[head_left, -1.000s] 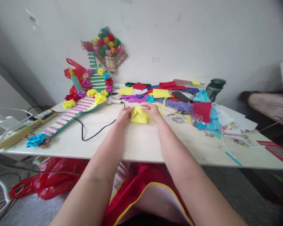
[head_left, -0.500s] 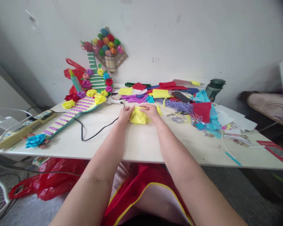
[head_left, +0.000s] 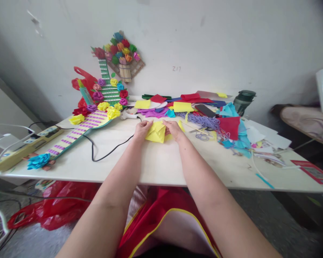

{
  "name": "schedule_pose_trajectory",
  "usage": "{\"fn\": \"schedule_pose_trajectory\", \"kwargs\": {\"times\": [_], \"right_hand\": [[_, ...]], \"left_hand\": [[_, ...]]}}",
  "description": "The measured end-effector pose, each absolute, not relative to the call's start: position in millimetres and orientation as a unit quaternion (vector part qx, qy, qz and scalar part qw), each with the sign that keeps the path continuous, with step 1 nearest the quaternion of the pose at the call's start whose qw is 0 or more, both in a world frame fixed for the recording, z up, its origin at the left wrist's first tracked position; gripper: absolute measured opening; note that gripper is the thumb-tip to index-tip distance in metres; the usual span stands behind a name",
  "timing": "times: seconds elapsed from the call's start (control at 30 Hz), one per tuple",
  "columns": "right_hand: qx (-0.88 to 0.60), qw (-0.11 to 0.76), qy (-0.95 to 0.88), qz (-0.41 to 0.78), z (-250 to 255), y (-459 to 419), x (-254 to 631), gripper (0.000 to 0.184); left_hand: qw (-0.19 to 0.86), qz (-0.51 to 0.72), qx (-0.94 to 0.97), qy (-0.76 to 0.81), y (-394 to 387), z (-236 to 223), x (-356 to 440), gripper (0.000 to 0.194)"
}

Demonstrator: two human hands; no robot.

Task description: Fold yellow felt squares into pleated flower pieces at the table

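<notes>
Between my hands, over the middle of the table, is a piece of yellow crepe paper (head_left: pixel 155 132) with fold lines across it. My left hand (head_left: pixel 143 129) pinches its left edge. My right hand (head_left: pixel 173 129) grips its right edge, the fingers partly hidden behind the paper. More yellow paper (head_left: pixel 181 125) shows just beyond my right hand. A white glue gun (head_left: pixel 129 115) lies behind my left hand, its black cord (head_left: pixel 110 154) looping over the table.
Left stand flower-decorated craft pieces (head_left: pixel 90 123) and a power strip (head_left: pixel 29 148). Behind lie coloured paper sheets (head_left: pixel 183 106), a phone (head_left: pixel 205 110) and purple yarn (head_left: pixel 201 121). Scissors (head_left: pixel 196 130), blue scraps (head_left: pixel 242 136) and a dark bottle (head_left: pixel 244 101) are at right.
The yellow paper now lies flatter and shows more of its face, with crease lines visible. My right hand has shifted from on top of it to its right edge.
</notes>
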State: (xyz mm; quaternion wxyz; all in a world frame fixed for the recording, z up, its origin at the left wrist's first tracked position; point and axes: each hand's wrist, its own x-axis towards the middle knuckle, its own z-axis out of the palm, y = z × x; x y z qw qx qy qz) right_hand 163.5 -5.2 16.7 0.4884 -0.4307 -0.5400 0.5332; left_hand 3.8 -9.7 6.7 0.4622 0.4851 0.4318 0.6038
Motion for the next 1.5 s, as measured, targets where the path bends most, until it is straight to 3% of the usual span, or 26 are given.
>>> {"fn": "schedule_pose_trajectory", "kwargs": {"times": [0.33,0.6,1.03,1.5], "right_hand": [[-0.431,0.485,-0.58,0.492,16.5,-5.8,164.2,0.023],[-0.435,0.468,-0.563,0.524,14.5,-2.9,166.0,0.026],[-0.439,0.461,-0.63,0.445,14.6,-3.8,164.7,0.026],[-0.431,0.454,-0.645,0.437,14.2,-3.4,164.9,0.029]], "left_hand": [[0.464,0.605,0.492,0.42,-5.3,1.5,1.2,0.036],[0.453,0.616,0.491,0.418,-6.2,3.1,1.7,0.032],[0.455,0.612,0.484,0.428,-11.1,8.4,2.7,0.028],[0.447,0.608,0.493,0.433,-9.4,7.1,2.6,0.029]]}}
